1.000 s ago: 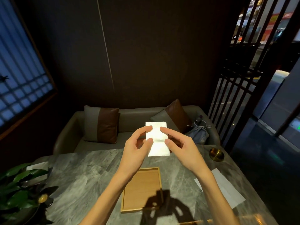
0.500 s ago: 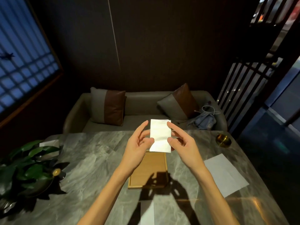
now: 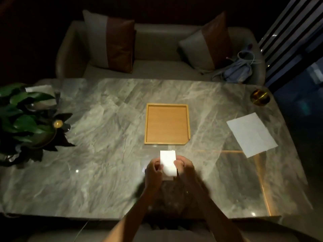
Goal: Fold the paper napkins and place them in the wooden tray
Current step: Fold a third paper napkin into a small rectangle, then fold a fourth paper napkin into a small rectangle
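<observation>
A folded white napkin [image 3: 167,161] is held between both hands, just above the marble table [image 3: 97,154], a little in front of the wooden tray's near edge. My left hand [image 3: 154,173] pinches its left side and my right hand [image 3: 185,169] pinches its right side. The square wooden tray [image 3: 167,124] lies at the table's centre with nothing in it. A second, unfolded white napkin [image 3: 251,133] lies flat on the table to the right.
A potted plant [image 3: 22,117] with a small brass piece stands at the left edge. A brass bowl [image 3: 259,97] sits at the far right corner. Beyond the table is a sofa [image 3: 157,67] with two cushions and a blue bag [image 3: 237,70].
The view has tilted down and nearer. Both hands have lowered the napkin from in front of the sofa to just before the tray's near edge, and the napkin looks folded smaller.
</observation>
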